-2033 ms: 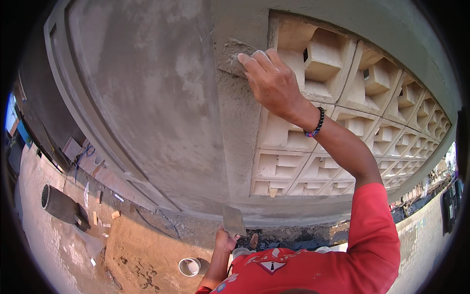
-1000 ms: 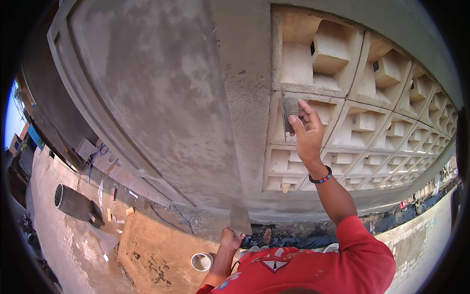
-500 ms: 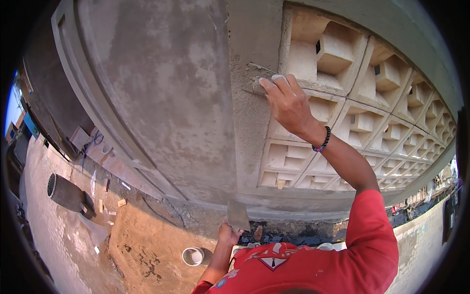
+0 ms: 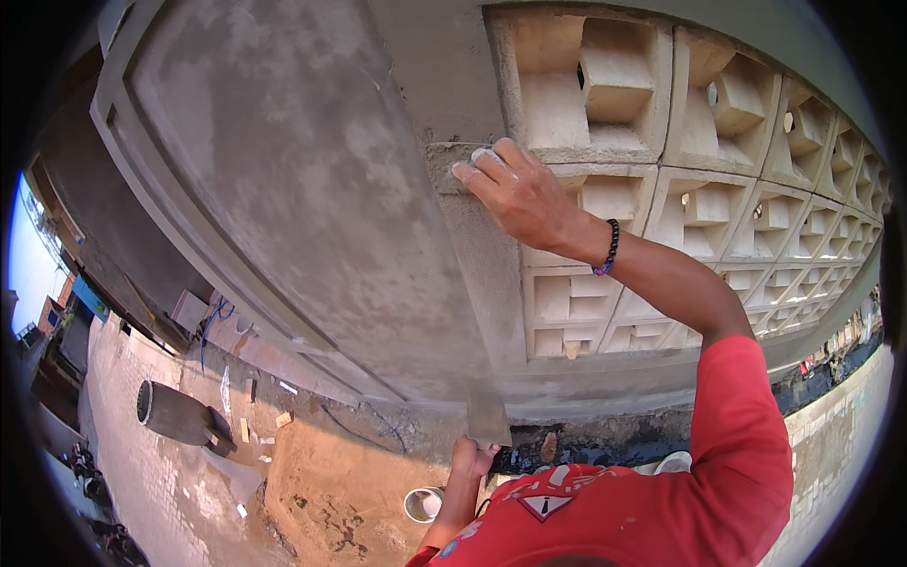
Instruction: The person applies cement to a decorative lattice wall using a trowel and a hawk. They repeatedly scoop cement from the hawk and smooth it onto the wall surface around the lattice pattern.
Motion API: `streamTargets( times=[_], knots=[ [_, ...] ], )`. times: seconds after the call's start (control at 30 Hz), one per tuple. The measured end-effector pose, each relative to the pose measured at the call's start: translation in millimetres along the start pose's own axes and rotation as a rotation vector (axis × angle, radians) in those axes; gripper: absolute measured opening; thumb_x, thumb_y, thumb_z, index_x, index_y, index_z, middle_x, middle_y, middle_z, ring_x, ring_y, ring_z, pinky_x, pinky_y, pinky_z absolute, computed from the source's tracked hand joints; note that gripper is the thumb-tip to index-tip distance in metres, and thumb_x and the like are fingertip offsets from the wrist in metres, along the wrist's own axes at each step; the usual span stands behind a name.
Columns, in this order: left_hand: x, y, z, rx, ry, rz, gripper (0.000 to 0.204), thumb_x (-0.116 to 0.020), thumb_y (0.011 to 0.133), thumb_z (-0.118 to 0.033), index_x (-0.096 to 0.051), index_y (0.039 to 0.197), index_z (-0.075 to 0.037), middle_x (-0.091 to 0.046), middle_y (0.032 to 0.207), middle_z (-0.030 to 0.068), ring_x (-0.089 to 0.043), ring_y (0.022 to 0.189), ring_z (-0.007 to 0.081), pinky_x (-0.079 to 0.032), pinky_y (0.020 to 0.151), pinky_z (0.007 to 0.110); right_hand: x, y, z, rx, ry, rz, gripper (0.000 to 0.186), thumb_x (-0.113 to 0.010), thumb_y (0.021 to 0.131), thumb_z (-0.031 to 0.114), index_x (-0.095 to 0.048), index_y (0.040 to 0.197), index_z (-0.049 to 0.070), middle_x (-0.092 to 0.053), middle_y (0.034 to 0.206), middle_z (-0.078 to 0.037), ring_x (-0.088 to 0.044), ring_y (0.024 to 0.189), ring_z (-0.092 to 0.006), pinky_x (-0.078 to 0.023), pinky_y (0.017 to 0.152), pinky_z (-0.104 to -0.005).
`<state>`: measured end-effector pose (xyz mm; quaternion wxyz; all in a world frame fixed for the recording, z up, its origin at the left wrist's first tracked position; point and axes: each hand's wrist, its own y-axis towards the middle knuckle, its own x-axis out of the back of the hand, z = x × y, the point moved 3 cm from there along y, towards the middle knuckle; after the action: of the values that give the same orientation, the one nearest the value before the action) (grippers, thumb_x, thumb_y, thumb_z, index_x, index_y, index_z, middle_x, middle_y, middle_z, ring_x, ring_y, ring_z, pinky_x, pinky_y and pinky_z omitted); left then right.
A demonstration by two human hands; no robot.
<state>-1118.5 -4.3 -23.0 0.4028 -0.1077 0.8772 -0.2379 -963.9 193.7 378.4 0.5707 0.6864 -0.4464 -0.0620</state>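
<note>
Pressing against a grey pillar (image 4: 472, 236), the right hand (image 4: 518, 194) sits at the seam where the pillar meets a row of pale lattice blocks (image 4: 652, 123) to its right. Fingers curled, tips on a small white lump (image 4: 482, 154); whether they grip it or only push it flat cannot be told. A dark bead bracelet (image 4: 609, 248) circles the wrist; red sleeve (image 4: 742, 425) on the upper arm.

Left hand (image 4: 470, 460): low, near the body, closed around the handle of a trowel (image 4: 487, 418), flat blade pointing up against the foot of the wall.

Plastered panel (image 4: 283, 170): left of the pillar, rough grey, framed by a raised edge.

Ground, far below left: white cup (image 4: 422, 504) on sandy soil just left of the left forearm; dark barrel (image 4: 175, 414) lying on its side, well apart.
</note>
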Motion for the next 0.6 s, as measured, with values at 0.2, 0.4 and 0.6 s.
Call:
streamTargets(
  times=[0.2,0.4,0.6],
  knots=[
    [-7.5,-18.9,-10.0,-0.004,-0.114,-0.044,0.024,-0.035,0.094,-0.018,-0.054,0.109,-0.014,-0.062,0.095,0.004,-0.059,0.076,0.0185,-0.045,0.054,0.031,36.5,-26.0,-22.2,-0.673,0.968,-0.456,0.038,-0.055,0.087,0.0,-0.046,0.124,-0.001,-0.061,0.1,-0.012,-0.058,0.091,-0.0168,-0.048,0.079,-0.0265],
    [5.7,-17.4,-4.3,-0.034,-0.093,-0.13,0.026,-0.033,0.094,-0.02,-0.054,0.108,-0.013,-0.062,0.095,0.0064,-0.058,0.076,0.0206,-0.044,0.053,0.031,32.9,11.7,-71.9,-0.63,1.156,-0.616,0.038,-0.057,0.089,0.004,-0.044,0.124,-0.002,-0.061,0.104,-0.013,-0.057,0.093,-0.0121,-0.048,0.08,-0.0238],
    [17.8,-5.0,9.6,-0.022,-0.135,-0.034,0.028,-0.03,0.095,-0.02,-0.053,0.11,-0.013,-0.062,0.096,0.007,-0.059,0.077,0.0215,-0.045,0.052,0.032,25.6,36.7,-69.4,-0.597,1.054,-0.574,0.036,-0.058,0.088,0.006,-0.046,0.121,-0.002,-0.062,0.103,-0.013,-0.058,0.091,-0.0116,-0.047,0.078,-0.0228]
  ],
)
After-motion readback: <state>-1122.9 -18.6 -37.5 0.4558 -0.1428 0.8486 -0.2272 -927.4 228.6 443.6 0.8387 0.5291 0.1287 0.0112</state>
